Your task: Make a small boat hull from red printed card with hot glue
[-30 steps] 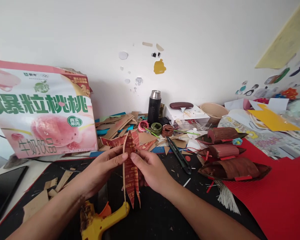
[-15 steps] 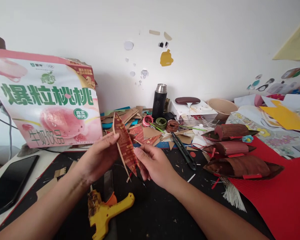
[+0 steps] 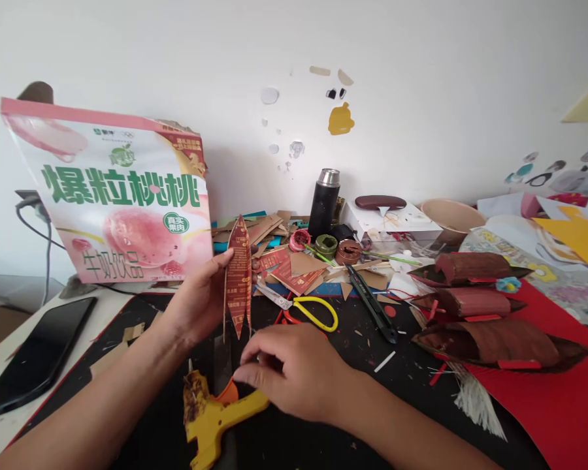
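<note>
My left hand (image 3: 203, 294) grips a small boat-shaped cardboard piece (image 3: 238, 277) by its left side. It stands upright on its pointed end, its printed red face toward me, thin side walls along both edges. My right hand (image 3: 294, 369) is apart from it, lower down, over the handle of a yellow glue gun (image 3: 215, 418). Its fingers are loosely curled, with a gap between thumb and forefinger and nothing seen between them. Scissors (image 3: 316, 312) with yellow and red handles lie just beyond that hand.
Three brown model boats (image 3: 509, 343) stand at the right by red card (image 3: 534, 405). A utility knife (image 3: 372, 307), paint jars (image 3: 326, 246), cardboard scraps (image 3: 294, 267) and a black flask (image 3: 324, 205) lie farther back. A drink carton (image 3: 127, 196) and phone (image 3: 39, 356) are at the left.
My right hand has let go of the cardboard boat piece and come down toward the glue gun. My left hand keeps the piece, now turned more upright. The scissors have come into sight.
</note>
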Demonstrator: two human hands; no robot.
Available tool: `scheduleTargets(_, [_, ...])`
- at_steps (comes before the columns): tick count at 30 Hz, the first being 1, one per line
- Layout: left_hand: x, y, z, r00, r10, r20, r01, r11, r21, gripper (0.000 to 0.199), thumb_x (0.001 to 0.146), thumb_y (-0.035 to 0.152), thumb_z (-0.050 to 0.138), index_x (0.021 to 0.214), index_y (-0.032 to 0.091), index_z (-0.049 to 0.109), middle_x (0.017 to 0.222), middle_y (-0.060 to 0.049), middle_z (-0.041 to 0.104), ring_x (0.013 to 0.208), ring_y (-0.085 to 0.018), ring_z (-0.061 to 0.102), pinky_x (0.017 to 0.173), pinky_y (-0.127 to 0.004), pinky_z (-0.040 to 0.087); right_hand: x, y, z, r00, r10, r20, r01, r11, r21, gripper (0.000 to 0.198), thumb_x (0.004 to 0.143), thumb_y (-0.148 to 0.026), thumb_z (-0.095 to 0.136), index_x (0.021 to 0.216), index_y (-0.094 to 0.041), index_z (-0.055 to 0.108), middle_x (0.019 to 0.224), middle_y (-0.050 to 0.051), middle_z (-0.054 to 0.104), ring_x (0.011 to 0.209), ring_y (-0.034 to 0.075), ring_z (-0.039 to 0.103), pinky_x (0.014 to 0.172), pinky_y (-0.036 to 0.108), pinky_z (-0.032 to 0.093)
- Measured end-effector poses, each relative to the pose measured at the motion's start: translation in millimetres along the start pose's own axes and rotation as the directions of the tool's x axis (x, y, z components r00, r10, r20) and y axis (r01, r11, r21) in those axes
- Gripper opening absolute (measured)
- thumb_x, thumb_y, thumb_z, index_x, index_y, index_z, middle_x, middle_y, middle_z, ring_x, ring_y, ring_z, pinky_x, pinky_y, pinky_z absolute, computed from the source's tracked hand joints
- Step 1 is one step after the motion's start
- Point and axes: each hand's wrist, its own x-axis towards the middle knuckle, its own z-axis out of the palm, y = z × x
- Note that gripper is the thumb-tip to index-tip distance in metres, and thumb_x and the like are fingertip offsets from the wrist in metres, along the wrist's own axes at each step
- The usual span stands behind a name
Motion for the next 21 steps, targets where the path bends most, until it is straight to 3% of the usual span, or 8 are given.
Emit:
scheduleTargets(2, [0.0,-0.8,0.5,1.0,-0.004,0.007,0.004,1.0,0.006,0.022,0.093,0.022,0.062,0.101,0.012,0.081,0.077,-0.01,0.082,0.064,-0.023,0.075,0.059,-0.03,0.061,-2.5,-0.5,5.3,0.993,-0.104,0.053,0.111,0.984,-0.14,0.03,0.099,-0.051,0.067,0.098,-0.023,0.076,0.08,0.001,0.073,0.068,0.015,0.064,0.065,0.026,0.041])
scheduleTargets(7, [-2.0,-3.0,4.2,1.0,-0.021,-0.003,0.021,1.0,-0.001,0.021,0.095,0.022,0.061,0.095,0.012,0.08,0.075,-0.009,0.081,0.059,-0.02,0.072,0.057,-0.027,0.059,-4.6,4.5,19.0,0.962,-0.195,0.189,0.258,0.877,-0.405,0.051,0.101,-0.068,0.054,0.105,-0.02,0.073,0.09,0.006,0.074,0.08,0.022,0.067,0.068,0.031,0.044])
scheduleTargets(14, [-0.9,-5.8,4.1,1.0,0.009,0.013,-0.009,0.999,0.034,0.022,0.094,0.017,0.058,0.092,0.01,0.079,0.076,-0.01,0.078,0.058,-0.017,0.07,0.059,-0.024,0.06,-1.8,24.0,36.5,0.913,-0.222,0.343,0.379,0.775,-0.506,0.067,0.092,-0.082,0.055,0.121,-0.023,0.067,0.1,0.006,0.072,0.091,0.026,0.066,0.064,0.032,0.048])
scheduleTargets(21, [-3.2,-9.3,3.9,0.998,0.064,0.014,-0.065,0.992,0.106,0.014,0.082,0.011,0.066,0.087,0.014,0.079,0.069,-0.006,0.076,0.057,-0.016,0.069,0.057,-0.021,0.057,-1.2,25.4,38.8,0.902,-0.214,0.375,0.398,0.749,-0.529,0.057,0.098,-0.074,0.052,0.119,-0.022,0.067,0.101,0.007,0.069,0.095,0.027,0.066,0.068,0.035,0.052])
